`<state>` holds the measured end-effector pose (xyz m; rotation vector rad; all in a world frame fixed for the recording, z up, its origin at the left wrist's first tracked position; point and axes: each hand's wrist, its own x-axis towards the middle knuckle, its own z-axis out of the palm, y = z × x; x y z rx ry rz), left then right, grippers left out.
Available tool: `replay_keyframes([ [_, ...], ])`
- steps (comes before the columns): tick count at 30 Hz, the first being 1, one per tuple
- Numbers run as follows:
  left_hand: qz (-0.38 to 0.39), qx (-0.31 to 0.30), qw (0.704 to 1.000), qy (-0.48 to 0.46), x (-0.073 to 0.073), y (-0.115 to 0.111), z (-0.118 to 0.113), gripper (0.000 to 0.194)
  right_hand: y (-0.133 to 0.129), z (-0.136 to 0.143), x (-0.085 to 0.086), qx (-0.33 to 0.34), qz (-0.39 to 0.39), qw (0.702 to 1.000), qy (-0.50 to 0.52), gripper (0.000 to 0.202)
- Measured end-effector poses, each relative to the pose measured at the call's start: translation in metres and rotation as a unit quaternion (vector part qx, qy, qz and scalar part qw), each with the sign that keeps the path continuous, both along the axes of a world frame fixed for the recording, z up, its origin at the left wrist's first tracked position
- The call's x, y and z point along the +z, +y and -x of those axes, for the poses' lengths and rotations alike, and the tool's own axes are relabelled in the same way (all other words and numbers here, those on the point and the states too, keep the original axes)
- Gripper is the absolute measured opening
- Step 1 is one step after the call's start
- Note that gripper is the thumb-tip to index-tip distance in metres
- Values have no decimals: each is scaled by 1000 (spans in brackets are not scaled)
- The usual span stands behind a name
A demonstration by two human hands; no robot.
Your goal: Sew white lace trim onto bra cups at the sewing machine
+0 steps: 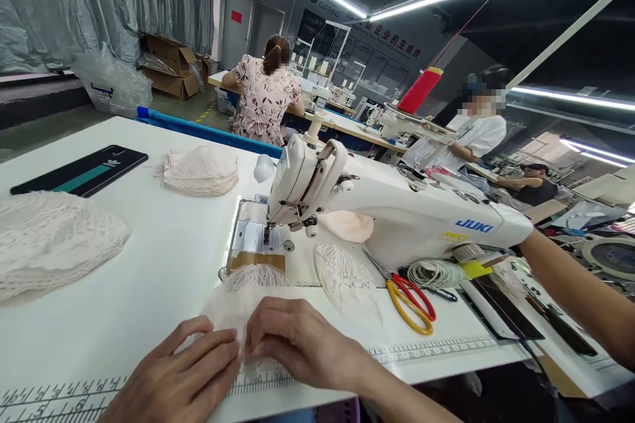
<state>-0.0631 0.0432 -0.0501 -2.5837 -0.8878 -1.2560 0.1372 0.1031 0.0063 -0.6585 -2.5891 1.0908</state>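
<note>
A piece of pale lace and sheer fabric lies in front of the needle plate of a white sewing machine. My left hand rests on the fabric's near left part, fingers bent and slightly apart, pressing it to the table. My right hand is closed beside it, with curled fingers pinching the fabric. The presser foot stands just beyond the fabric. Another lace piece lies to the right on the machine bed.
Scissors with red and yellow handles lie right. Lace stacks and a dark phone-like object are left. A ruler tape runs along the front edge. A person's arm reaches behind the machine; people sit beyond.
</note>
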Motion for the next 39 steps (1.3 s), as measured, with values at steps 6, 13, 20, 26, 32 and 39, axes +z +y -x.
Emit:
replay_keyframes([
  [6,-26,12,999,-24,2,2,-2,44,11,-10,-3,-55,-115,991,-42,19],
  [13,-7,12,999,-39,-10,1,-2,44,-13,-27,20,-102,-88,989,-66,12],
  [20,-8,23,999,-35,-13,0,-3,40,-21,4,-2,-56,-138,984,-102,12],
  [26,-17,23,999,-44,-12,2,-3,40,-20,-2,4,-94,-161,973,-132,11],
  [32,-4,27,999,-31,-15,2,-3,38,-22,9,-4,-73,-218,962,-147,9],
  [39,-13,22,999,-39,-10,4,-5,35,-25,12,-15,-28,-331,927,-172,17],
])
